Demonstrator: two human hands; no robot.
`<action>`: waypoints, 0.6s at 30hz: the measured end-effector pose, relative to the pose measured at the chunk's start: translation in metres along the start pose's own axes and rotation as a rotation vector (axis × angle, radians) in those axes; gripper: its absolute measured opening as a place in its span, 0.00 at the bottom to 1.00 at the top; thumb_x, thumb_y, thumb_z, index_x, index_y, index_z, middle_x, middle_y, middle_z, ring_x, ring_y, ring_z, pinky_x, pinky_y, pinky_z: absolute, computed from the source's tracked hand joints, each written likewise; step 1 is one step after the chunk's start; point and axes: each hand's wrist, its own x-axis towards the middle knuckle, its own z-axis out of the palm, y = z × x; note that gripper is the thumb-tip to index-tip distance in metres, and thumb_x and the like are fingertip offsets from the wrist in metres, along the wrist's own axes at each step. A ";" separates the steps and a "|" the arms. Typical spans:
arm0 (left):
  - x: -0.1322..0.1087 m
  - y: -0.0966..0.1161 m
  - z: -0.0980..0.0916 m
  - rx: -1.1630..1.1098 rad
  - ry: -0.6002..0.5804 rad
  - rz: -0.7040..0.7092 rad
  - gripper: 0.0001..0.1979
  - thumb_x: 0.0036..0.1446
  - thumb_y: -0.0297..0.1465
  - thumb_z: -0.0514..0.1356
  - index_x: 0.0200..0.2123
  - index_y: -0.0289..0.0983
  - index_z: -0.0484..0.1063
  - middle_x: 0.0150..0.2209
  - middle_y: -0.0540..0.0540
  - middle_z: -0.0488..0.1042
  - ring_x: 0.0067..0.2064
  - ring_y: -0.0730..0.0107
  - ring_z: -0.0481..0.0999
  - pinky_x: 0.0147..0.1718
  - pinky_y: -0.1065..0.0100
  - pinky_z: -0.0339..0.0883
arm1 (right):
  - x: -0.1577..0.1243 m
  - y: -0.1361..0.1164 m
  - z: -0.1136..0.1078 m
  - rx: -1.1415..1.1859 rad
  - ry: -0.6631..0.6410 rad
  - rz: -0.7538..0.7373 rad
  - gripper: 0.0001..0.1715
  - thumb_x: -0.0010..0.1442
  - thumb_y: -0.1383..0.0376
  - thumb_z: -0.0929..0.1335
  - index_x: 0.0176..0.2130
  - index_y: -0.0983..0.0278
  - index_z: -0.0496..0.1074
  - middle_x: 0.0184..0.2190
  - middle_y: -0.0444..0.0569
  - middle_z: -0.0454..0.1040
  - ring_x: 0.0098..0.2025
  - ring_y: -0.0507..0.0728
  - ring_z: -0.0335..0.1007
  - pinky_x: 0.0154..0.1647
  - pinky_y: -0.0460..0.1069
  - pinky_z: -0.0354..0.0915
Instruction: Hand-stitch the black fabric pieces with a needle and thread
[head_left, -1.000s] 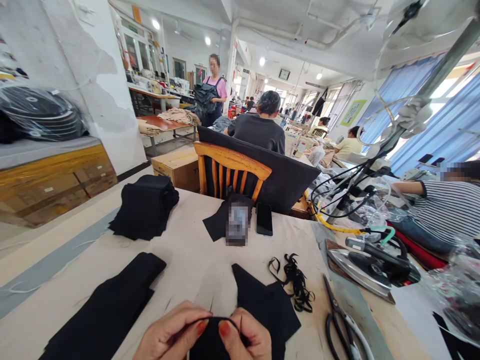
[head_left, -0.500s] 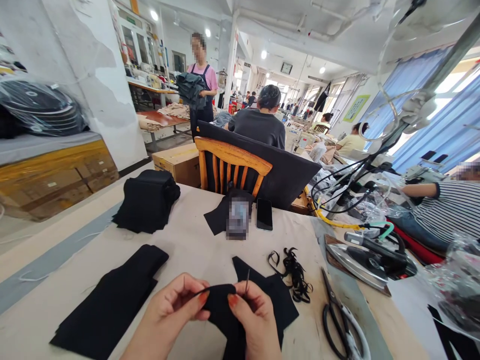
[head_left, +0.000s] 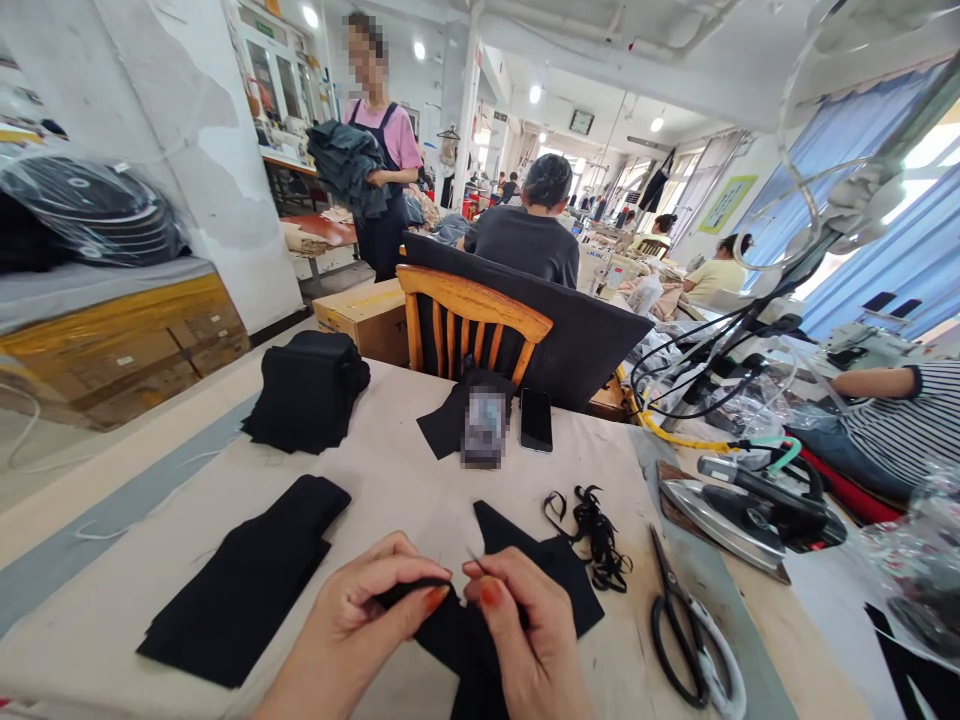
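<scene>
My left hand [head_left: 367, 610] pinches the folded upper edge of a black fabric piece [head_left: 442, 640] between thumb and fingers. Close beside it, my right hand [head_left: 532, 620] is closed around a thin pointed tool [head_left: 475, 558], whose dark tip pokes out past the index finger. Most of that tool is hidden in the palm, so its kind is unclear. The fabric hangs below both hands toward the table's near edge. Behind my right hand lie flat black fabric cutouts [head_left: 574, 580]. A tangle of narrow black strips [head_left: 596, 540] rests just beyond them.
Black fabric stacks lie at left [head_left: 247, 580] and farther back [head_left: 304, 390]. Large scissors [head_left: 690, 630] and an iron [head_left: 739, 515] are on the right. A phone [head_left: 535, 420] lies near the wooden chair [head_left: 476, 305]. A co-worker [head_left: 382, 150] stands holding dark garments.
The pointed tool has tipped from upright to slanting left, toward my left hand. My left fingers have folded over the fabric edge. The standing co-worker appears farther left and nearer.
</scene>
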 end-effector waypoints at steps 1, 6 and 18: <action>-0.001 0.001 0.000 0.022 0.009 0.018 0.06 0.52 0.31 0.64 0.31 0.43 0.82 0.25 0.51 0.68 0.27 0.71 0.67 0.22 0.74 0.61 | 0.001 -0.004 -0.005 -0.097 0.000 -0.101 0.13 0.65 0.68 0.61 0.36 0.64 0.74 0.28 0.47 0.73 0.29 0.52 0.67 0.30 0.46 0.61; -0.005 0.003 -0.001 0.098 0.041 0.102 0.07 0.51 0.28 0.64 0.29 0.46 0.82 0.25 0.52 0.71 0.26 0.72 0.69 0.22 0.75 0.61 | 0.008 -0.016 -0.020 -0.415 0.018 -0.341 0.13 0.64 0.71 0.63 0.32 0.65 0.74 0.22 0.47 0.71 0.25 0.53 0.63 0.28 0.48 0.58; -0.006 -0.003 -0.004 0.095 0.023 0.144 0.07 0.52 0.28 0.64 0.31 0.47 0.81 0.25 0.53 0.71 0.27 0.72 0.70 0.24 0.75 0.62 | 0.011 -0.017 -0.018 -0.499 -0.025 -0.387 0.14 0.66 0.69 0.63 0.30 0.65 0.74 0.21 0.46 0.69 0.25 0.53 0.61 0.28 0.48 0.55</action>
